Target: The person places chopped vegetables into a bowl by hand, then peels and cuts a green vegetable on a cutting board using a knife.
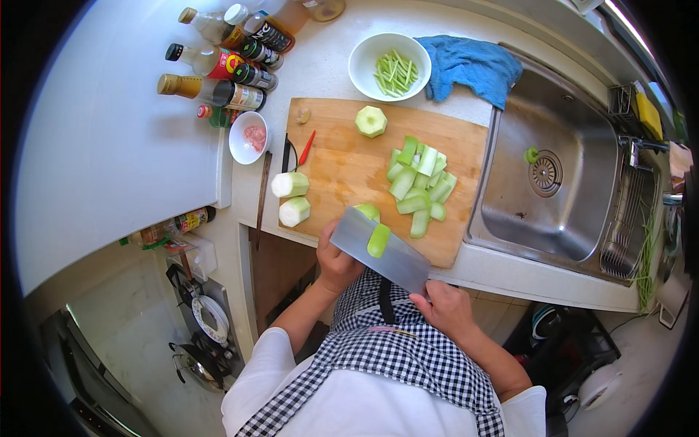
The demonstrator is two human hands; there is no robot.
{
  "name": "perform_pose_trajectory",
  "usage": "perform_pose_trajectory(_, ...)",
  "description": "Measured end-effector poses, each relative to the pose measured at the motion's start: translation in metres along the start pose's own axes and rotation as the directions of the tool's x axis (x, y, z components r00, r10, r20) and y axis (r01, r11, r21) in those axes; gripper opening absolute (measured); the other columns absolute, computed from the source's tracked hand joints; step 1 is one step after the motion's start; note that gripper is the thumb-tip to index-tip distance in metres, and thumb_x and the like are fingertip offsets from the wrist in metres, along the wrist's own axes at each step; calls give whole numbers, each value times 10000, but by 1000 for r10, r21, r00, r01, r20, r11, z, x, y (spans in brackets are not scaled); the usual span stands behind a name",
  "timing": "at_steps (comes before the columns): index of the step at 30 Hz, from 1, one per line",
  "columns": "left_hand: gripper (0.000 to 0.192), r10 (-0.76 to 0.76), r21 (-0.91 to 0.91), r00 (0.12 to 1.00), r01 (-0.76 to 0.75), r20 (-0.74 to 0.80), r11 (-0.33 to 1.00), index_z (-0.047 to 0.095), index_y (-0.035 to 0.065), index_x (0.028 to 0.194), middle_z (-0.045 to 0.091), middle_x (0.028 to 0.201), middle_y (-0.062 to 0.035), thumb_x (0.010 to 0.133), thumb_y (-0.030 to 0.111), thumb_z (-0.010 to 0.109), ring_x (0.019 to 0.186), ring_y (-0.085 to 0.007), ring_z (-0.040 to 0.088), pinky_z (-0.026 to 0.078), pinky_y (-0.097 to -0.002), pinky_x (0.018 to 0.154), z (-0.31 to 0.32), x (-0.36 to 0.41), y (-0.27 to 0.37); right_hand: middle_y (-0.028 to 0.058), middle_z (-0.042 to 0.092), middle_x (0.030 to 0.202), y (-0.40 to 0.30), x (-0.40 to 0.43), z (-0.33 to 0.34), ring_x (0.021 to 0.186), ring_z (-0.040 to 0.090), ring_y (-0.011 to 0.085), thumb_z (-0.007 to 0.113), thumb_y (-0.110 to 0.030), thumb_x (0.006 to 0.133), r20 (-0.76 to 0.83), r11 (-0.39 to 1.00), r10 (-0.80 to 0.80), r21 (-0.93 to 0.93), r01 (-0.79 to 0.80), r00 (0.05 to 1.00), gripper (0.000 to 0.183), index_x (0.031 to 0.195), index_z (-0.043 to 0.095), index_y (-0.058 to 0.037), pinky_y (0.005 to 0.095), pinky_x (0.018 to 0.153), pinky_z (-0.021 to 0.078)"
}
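Observation:
My right hand (449, 307) grips the handle end of a cleaver (377, 248), its broad blade tilted over the near edge of the wooden cutting board (338, 147). A green slice of peel (379, 240) lies on the blade. My left hand (337, 262) is at the blade's far left end, its fingers partly hidden behind it; what they hold cannot be told. Behind the blade shows part of a green piece (368, 212). Cut green peel pieces (418, 183) are heaped on the board's right. Peeled chunks (290, 184) lie at its left edge, another (371, 121) near the back.
A red chili (307, 147) and ginger (303, 115) lie on the board. Around it are a bowl of green strips (390, 87), a bowl of minced meat (249, 155), chopsticks (264, 194), bottles (240, 95), a blue cloth (469, 63) and a steel sink (508, 180).

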State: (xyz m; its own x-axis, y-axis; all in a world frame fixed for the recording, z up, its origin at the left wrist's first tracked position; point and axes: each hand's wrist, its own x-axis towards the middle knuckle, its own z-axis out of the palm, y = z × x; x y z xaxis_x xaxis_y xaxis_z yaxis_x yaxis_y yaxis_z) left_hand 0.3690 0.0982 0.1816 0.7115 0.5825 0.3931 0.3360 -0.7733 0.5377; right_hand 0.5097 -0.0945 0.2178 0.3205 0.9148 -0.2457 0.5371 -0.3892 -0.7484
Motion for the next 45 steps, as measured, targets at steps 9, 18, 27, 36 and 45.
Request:
perform_pose_trajectory(9, 292, 5, 80, 1000, -7, 17, 997, 689, -4, 898, 644, 992, -149, 606, -16, 696, 950, -373, 603, 490, -421, 828, 0, 5, 1, 137, 609, 644, -20, 36, 3, 565, 606, 332, 628, -417, 857, 37, 998, 60, 31, -61, 998, 384, 739, 548, -60, 418, 491, 478)
perform_pose_trajectory(18, 252, 52, 65, 994, -59, 98, 996, 676, -2, 842, 633, 997, -151, 593, -34, 682, 965, -351, 592, 501, -389, 792, -9, 9, -3, 177, 619, 670, -16, 17, -19, 599, 612, 377, 579, -376, 904, 157, 982, 143, 101, -160, 977, 377, 767, 543, -26, 458, 528, 487)
perform_pose_trajectory(27, 248, 31, 90, 997, -38, 71, 995, 687, 19, 843, 632, 1007, -146, 601, -3, 732, 963, -328, 589, 499, -380, 801, -7, 9, -1, 218, 603, 652, -24, 34, -17, 594, 592, 418, 545, -373, 926, 184, 971, 197, 101, -218, 963, 415, 718, 533, -14, 491, 531, 468)
perform_pose_trajectory(36, 291, 41, 83, 995, -49, 92, 995, 698, 40, 907, 635, 1015, -129, 620, 12, 741, 961, -313, 579, 501, -377, 806, -6, 7, -4, 253, 567, 653, -15, 49, -39, 627, 560, 436, 495, -346, 963, 323, 888, 230, 316, -333, 918, 451, 735, 573, 35, 472, 569, 436)
perform_pose_trajectory(45, 282, 46, 61, 996, -51, 80, 997, 695, 32, 902, 634, 1021, -128, 625, 10, 740, 950, -313, 577, 503, -379, 801, -6, 8, -3, 256, 561, 663, -12, 56, -33, 638, 545, 438, 467, -351, 975, 345, 873, 266, 310, -377, 900, 465, 761, 593, 42, 459, 588, 427)
